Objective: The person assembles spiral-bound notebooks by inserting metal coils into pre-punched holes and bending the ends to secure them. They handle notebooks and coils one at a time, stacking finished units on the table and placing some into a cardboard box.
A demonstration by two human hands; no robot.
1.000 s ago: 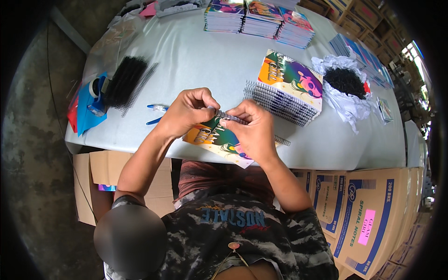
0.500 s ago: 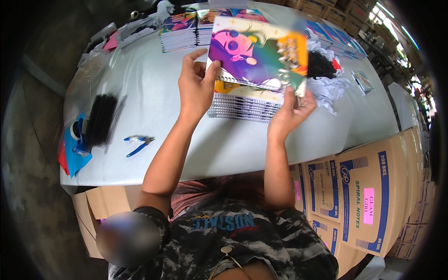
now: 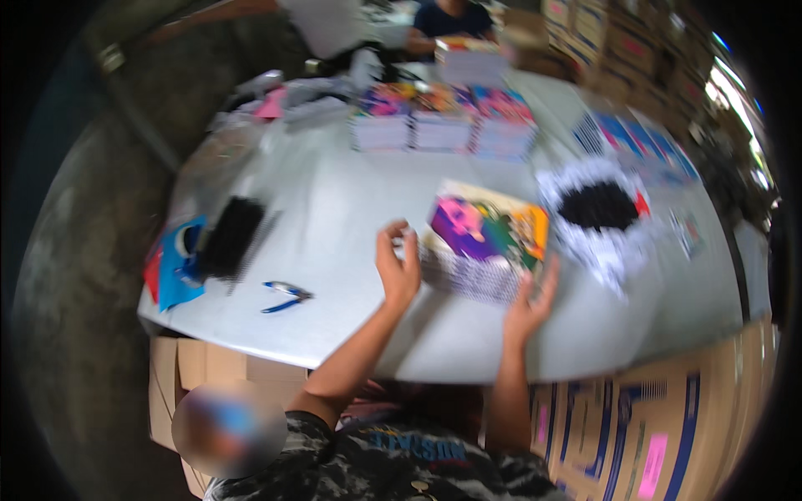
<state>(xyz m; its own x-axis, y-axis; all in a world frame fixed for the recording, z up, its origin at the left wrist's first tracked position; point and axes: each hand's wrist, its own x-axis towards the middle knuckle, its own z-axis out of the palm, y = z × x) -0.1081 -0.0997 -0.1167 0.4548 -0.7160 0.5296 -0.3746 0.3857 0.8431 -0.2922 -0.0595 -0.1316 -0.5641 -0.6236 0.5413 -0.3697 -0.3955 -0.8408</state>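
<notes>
White table (image 3: 334, 200) under notebooks (image 3: 483, 238) — cartons (image 3: 714, 409) right, grey floor (image 3: 75, 334) left.

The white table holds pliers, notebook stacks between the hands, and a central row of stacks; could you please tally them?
Blue-handled metal pliers: 1
Colourful spiral notebook stack, nearest: 1
Colourful notebook stacks, central row: 3
Total: 5

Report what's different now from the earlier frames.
The notebook, held up in both hands a moment ago, has come down onto the stack. The left hand has let go and is apart from it, on its left; the right hand is by its right corner, blur hiding whether it touches. The blue-handled pliers, black coils and crumpled paper stayed on the table.
</notes>
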